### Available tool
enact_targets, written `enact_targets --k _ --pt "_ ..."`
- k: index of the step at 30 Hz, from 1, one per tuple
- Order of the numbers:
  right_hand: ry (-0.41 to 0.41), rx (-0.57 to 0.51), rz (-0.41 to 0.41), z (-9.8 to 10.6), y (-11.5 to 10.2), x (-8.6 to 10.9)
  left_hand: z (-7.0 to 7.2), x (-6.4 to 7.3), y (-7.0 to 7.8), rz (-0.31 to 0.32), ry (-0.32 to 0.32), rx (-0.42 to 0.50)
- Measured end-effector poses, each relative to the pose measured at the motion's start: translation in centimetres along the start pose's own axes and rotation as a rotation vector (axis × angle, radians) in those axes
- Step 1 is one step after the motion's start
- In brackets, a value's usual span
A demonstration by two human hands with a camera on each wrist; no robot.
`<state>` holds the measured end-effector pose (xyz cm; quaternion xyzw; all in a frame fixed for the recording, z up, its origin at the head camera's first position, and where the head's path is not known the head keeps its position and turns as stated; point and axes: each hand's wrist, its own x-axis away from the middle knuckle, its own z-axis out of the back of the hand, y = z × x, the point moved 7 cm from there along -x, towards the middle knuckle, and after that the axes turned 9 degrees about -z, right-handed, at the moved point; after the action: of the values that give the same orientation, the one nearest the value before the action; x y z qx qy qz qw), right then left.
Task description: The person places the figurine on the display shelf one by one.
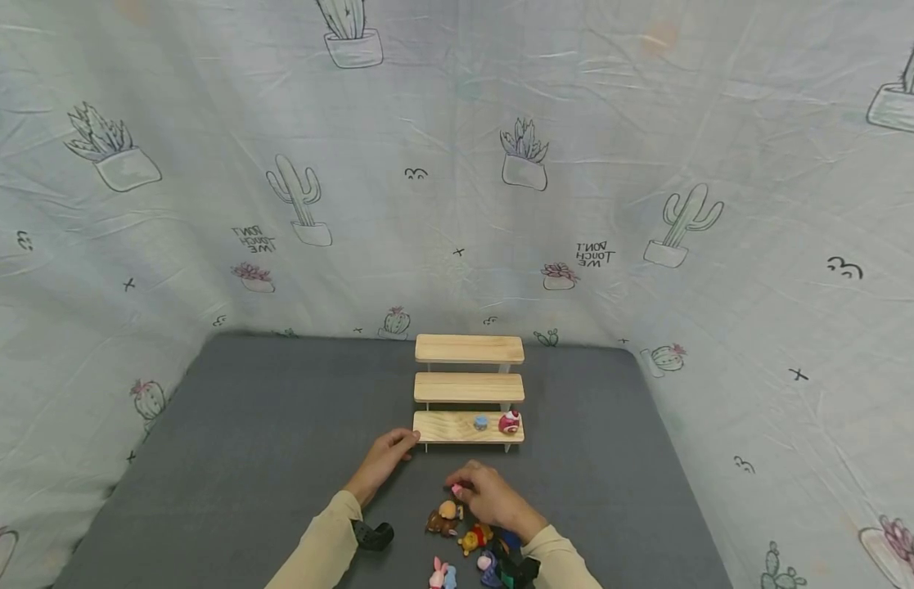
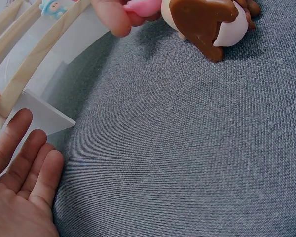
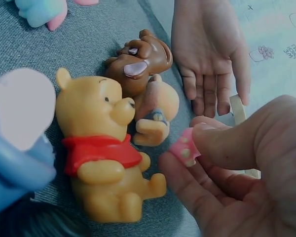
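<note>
Pink figurine (image 3: 186, 148): sitting in the fingertips of the right hand (image 1: 488, 496), at nine o'clock from that hand's middle in the head view; whether it is clearing the gray cloth (image 1: 302, 393) is not showing.
Right hand: pinching the small figure between thumb and fingers, almost closing around it.
Left hand (image 1: 383, 460): resting between nine and ten o'clock of the right, its fingers relaxing nearly straight; one digit is apparently touching the end of the lowest plank, with nothing being gripped.
Wooden stand (image 1: 445, 425): standing at twelve o'clock, its bottom step bearing a blue figurine (image 1: 481, 422) and, toward three o'clock, a red figurine (image 1: 509, 422).
Slip risk: the pink piece could be popping loose, its smooth-looking little body giving the fingertips scant purchase.
Stand risk: a push from the left hand could be shifting the planks and setting both shelved figures wobbling.
Crowding risk: a brown figurine (image 1: 442, 523) at eight o'clock, a peach figurine (image 3: 160, 116) beside it, and a yellow bear (image 3: 101, 148) between six and seven are lying near the right wrist; a dipping black wrist device (image 1: 526, 571) could be knocking them.
Lettering: the cactus-print backdrop (image 1: 457, 106) is carrying words in two spots, toward half past ten and one o'clock, appearing reversed and seemingly spelling "DON'T TOUCH ME."
Brands: no maker's mark is showing legibly; the red-shirted bear is recalling Winnie-the-Pooh.
</note>
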<state>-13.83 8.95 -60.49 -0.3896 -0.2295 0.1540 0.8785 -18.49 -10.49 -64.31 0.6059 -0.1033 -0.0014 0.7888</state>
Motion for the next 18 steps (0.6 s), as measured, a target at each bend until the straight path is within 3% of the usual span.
enact_targets --k 10,18 --pt "-0.003 -0.088 -0.062 0.05 0.57 -0.04 0.03 -0.02 0.19 0.0 0.002 -0.001" --pt "-0.001 -0.122 -0.038 0.11 0.34 -0.14 0.03 0.03 0.31 -0.005 0.005 -0.002"
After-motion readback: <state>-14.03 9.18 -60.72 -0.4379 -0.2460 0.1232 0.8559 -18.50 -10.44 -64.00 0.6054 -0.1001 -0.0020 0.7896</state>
